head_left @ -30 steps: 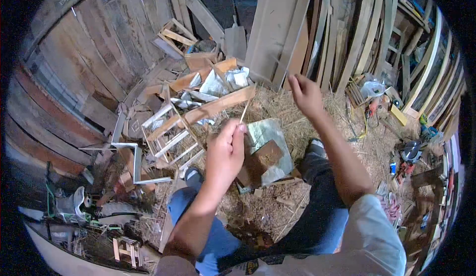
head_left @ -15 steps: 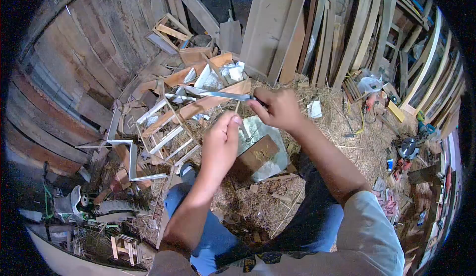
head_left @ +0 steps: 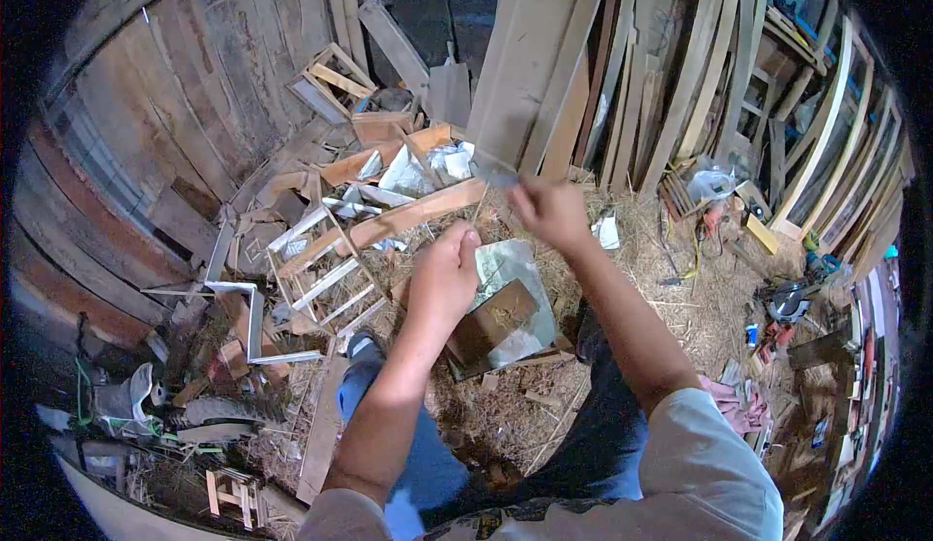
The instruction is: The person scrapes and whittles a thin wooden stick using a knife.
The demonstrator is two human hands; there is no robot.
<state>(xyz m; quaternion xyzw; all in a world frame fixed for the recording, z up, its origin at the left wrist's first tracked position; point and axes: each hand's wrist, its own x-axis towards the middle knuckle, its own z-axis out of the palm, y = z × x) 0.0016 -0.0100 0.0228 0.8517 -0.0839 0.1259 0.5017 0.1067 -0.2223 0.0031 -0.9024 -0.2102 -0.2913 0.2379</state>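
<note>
My left hand (head_left: 445, 274) is closed around a thin wooden stick (head_left: 481, 203), whose upper end sticks up past the thumb. To the right and a little higher, my right hand (head_left: 554, 215) grips a knife (head_left: 498, 174). Its blade is smeared by motion and points up and left, just above the stick's tip; whether the two touch I cannot tell. Below both hands a brown board (head_left: 501, 322) lies on a pale sheet (head_left: 525, 269) between my legs.
Wooden frames (head_left: 330, 249) and offcuts lie in a heap at left. Long planks (head_left: 544, 55) lean against the back wall. A circular saw (head_left: 789, 300) and other tools sit at right. Straw and shavings cover the floor. A small wooden stool (head_left: 233, 497) stands at lower left.
The knife has swung from nearly level to tilted up and left, its blade now blurred. My right hand has moved slightly right, while my left hand still holds the stick.
</note>
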